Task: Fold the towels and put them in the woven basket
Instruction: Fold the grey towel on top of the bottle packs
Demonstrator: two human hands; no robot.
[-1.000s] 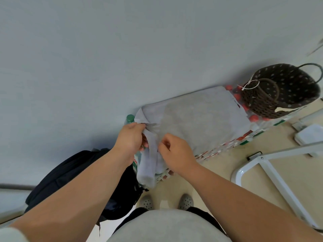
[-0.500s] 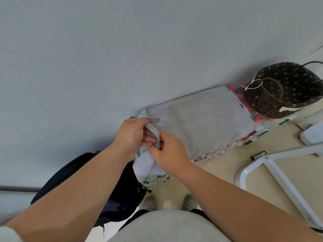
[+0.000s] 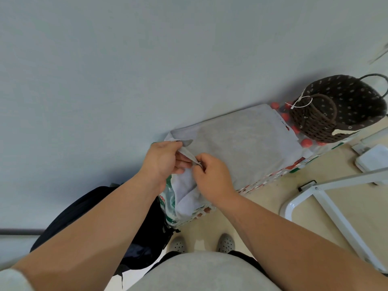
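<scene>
Grey wall (image 3: pixel 147 70) fills the upper field; beige floor (image 3: pixel 273 206) lower right.

Towel (image 3: pixel 241 148): one in view, grey. It lies spread flat over a wrapped pack of bottles (image 3: pixel 170 202) that stands against the wall. Its near left end is bunched and hangs down over the end of the pack.

Hands: two, both bare, both on the towel's near left corner.
- Left hand (image 3: pixel 162 162): back of the hand toward the camera, fingers curled inward, thumb and fingers pinching a raised strip of the towel's edge.
- Right hand (image 3: pixel 212 175): knuckles up, fingers curled, thumb and forefinger pinching the same strip just beside the left hand's fingers. The fingertips of the two hands nearly meet.
- Both forearms come up from the bottom of the view and converge at the corner.

Basket (image 3: pixel 310 122): one, dark brown, woven, with pale dots and two loop handles. It sits on the far right end of the bottle pack, near the towel's far edge but not touching it. I cannot tell what is inside.

Red caps (image 3: pixel 306 142): at least five show between towel and basket.

Backpack (image 3: pixel 100 217): one, black, on the floor left of the pack.

Shoes (image 3: pixel 178 244): two, grey, perforated, toes toward the pack.

White metal frame (image 3: pixel 327 208): one, on the floor at right.
</scene>
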